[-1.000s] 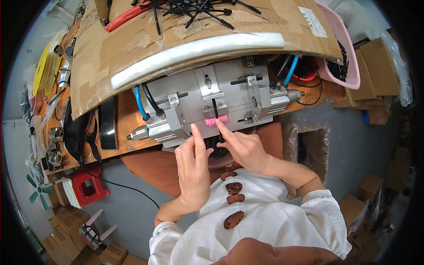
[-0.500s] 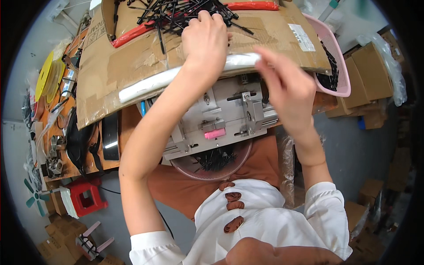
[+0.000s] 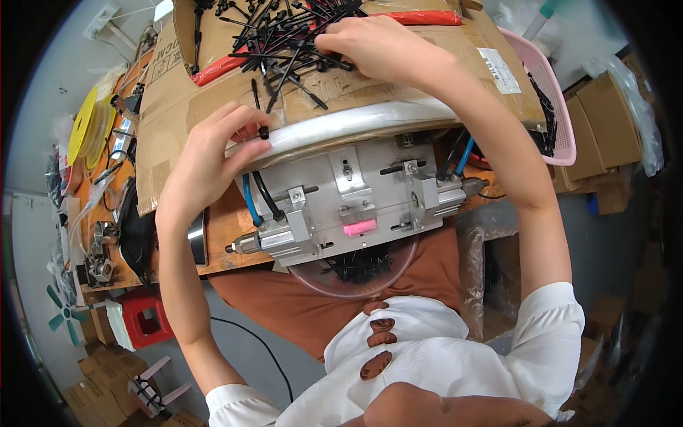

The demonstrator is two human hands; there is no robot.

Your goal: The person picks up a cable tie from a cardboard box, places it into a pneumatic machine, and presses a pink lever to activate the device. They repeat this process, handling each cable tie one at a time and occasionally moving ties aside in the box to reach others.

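A tangled heap of thin black rods (image 3: 284, 53) with thicker ends lies on the cardboard sheet (image 3: 420, 75). At the heap's right side my right hand (image 3: 380, 50) has its fingers bent in among the rods; its fingertips are partly hidden. My left hand (image 3: 203, 153) is closed at the left end of the white padded roll (image 3: 363, 117). A black rod (image 3: 264, 133) shows only its thick end between thumb and fingers. Below the roll stands a metal fixture (image 3: 370, 192) with clamping blocks on both sides and a pink piece (image 3: 360, 227) at its front.
A bowl (image 3: 356, 281) of black pieces sits under the fixture's front edge. Beyond the cardboard's right edge is a pink basket (image 3: 562, 128) holding black parts. Red tape strips (image 3: 420, 18) edge the cardboard opening. A yellow spool (image 3: 85, 128) and tools lie at left.
My left hand has moved from the heap down and left to the roll's end, with a rod in it. My right hand has gone from the roll's right end up to the heap.
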